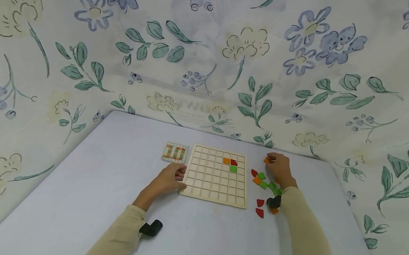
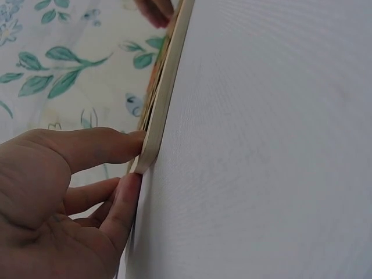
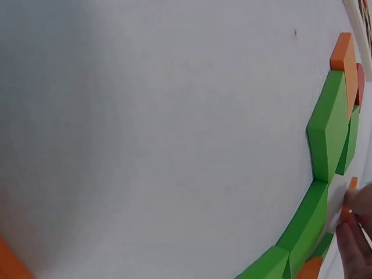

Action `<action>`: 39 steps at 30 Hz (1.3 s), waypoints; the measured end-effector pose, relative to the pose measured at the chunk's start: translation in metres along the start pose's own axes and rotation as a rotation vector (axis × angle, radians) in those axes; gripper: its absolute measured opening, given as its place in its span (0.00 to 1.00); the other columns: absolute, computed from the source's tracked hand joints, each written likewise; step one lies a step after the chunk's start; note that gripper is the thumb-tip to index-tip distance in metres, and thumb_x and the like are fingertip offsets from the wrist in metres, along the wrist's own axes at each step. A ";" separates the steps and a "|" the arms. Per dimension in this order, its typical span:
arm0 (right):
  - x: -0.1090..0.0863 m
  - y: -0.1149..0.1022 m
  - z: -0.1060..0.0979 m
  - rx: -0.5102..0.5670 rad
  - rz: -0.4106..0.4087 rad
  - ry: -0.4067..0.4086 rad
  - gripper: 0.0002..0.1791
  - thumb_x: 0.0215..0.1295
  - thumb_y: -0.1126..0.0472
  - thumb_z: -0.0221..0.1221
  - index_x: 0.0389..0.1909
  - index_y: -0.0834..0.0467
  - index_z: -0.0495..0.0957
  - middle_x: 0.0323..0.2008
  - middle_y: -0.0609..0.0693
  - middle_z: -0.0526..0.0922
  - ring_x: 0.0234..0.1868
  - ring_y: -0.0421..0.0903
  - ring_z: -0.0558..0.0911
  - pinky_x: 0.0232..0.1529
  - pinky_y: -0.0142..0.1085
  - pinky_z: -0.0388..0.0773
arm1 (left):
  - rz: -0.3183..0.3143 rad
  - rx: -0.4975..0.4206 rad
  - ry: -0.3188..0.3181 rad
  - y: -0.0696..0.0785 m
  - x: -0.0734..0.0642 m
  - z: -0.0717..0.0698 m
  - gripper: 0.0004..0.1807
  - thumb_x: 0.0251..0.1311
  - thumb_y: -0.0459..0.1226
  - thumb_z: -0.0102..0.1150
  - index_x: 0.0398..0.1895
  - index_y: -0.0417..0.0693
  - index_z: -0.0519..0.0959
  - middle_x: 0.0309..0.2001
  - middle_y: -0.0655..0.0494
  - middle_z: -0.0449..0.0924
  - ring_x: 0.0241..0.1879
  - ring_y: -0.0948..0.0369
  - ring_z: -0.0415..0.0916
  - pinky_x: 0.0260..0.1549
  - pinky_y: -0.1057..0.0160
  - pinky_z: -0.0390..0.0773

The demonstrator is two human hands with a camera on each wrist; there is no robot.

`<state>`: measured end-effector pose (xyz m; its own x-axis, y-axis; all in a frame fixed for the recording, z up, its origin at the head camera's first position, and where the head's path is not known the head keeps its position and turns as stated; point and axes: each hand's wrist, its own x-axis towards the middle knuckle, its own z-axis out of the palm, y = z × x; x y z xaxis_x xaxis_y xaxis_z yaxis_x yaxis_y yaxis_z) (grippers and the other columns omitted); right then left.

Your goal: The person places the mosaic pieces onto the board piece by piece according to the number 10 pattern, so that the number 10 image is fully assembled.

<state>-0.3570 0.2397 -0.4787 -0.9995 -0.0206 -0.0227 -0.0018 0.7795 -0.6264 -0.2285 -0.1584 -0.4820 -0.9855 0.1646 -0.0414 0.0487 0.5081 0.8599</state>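
Observation:
A square wooden grid board (image 1: 205,181) lies on the table, with an orange square tile (image 1: 226,161), a red quarter-round tile (image 1: 233,162) and a green square tile (image 1: 233,168) in its upper right cells. My left hand (image 1: 166,179) holds the board by its near left corner, thumb and a finger on the wooden edge (image 2: 156,133) in the left wrist view. Right of the board, my right hand (image 1: 280,167) pinches an orange tile (image 1: 266,160) between thumb and fingers. Green tiles (image 3: 329,125) lie near that hand in the right wrist view.
A small patterned card (image 1: 175,152) lies left of the board. Loose red, green and orange tiles are scattered right of it, including a red quarter-round piece (image 1: 260,213), some partly under the right forearm. Floral cloth (image 1: 208,75) hangs behind the white table (image 1: 76,197).

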 end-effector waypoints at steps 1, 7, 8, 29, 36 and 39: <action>0.000 0.000 0.000 -0.001 0.000 0.002 0.23 0.64 0.66 0.57 0.60 0.65 0.74 0.57 0.62 0.76 0.57 0.59 0.74 0.62 0.51 0.71 | -0.001 -0.002 -0.002 0.000 0.000 0.000 0.36 0.47 0.22 0.69 0.62 0.27 0.67 0.52 0.42 0.72 0.51 0.51 0.74 0.52 0.62 0.80; 0.000 -0.002 -0.002 0.032 -0.008 0.010 0.22 0.62 0.68 0.59 0.57 0.67 0.76 0.53 0.62 0.79 0.55 0.58 0.75 0.61 0.50 0.74 | -0.003 0.003 -0.007 0.000 -0.001 0.000 0.36 0.48 0.22 0.69 0.62 0.26 0.67 0.51 0.42 0.71 0.51 0.51 0.74 0.51 0.62 0.80; 0.001 -0.003 -0.002 0.037 -0.019 0.009 0.22 0.62 0.67 0.60 0.57 0.67 0.77 0.53 0.62 0.79 0.54 0.58 0.75 0.60 0.50 0.74 | -0.006 0.009 -0.003 0.000 -0.001 0.000 0.36 0.48 0.22 0.69 0.63 0.26 0.67 0.51 0.42 0.71 0.51 0.51 0.74 0.51 0.63 0.80; -0.039 -0.072 0.029 0.130 -0.397 -0.069 0.19 0.57 0.70 0.66 0.51 0.67 0.81 0.47 0.58 0.84 0.47 0.54 0.83 0.50 0.42 0.83 | -0.013 0.027 -0.002 0.001 0.001 0.001 0.36 0.48 0.22 0.69 0.63 0.26 0.67 0.50 0.42 0.70 0.50 0.51 0.74 0.51 0.63 0.80; -0.056 -0.083 0.046 0.095 -0.424 -0.182 0.18 0.56 0.68 0.68 0.49 0.64 0.83 0.45 0.54 0.84 0.46 0.50 0.83 0.48 0.39 0.83 | -0.001 0.017 -0.001 0.004 -0.001 0.000 0.36 0.48 0.21 0.69 0.63 0.25 0.66 0.50 0.40 0.70 0.50 0.50 0.74 0.51 0.62 0.80; -0.061 -0.084 0.050 0.057 -0.421 -0.195 0.17 0.56 0.68 0.68 0.48 0.64 0.83 0.44 0.53 0.84 0.45 0.49 0.83 0.47 0.38 0.83 | 0.000 0.021 0.003 0.005 -0.001 0.000 0.36 0.48 0.21 0.69 0.63 0.24 0.66 0.50 0.40 0.70 0.50 0.50 0.74 0.50 0.62 0.80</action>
<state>-0.2947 0.1442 -0.4635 -0.8876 -0.4497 0.1000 -0.3993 0.6427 -0.6539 -0.2268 -0.1561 -0.4777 -0.9859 0.1626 -0.0396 0.0526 0.5258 0.8490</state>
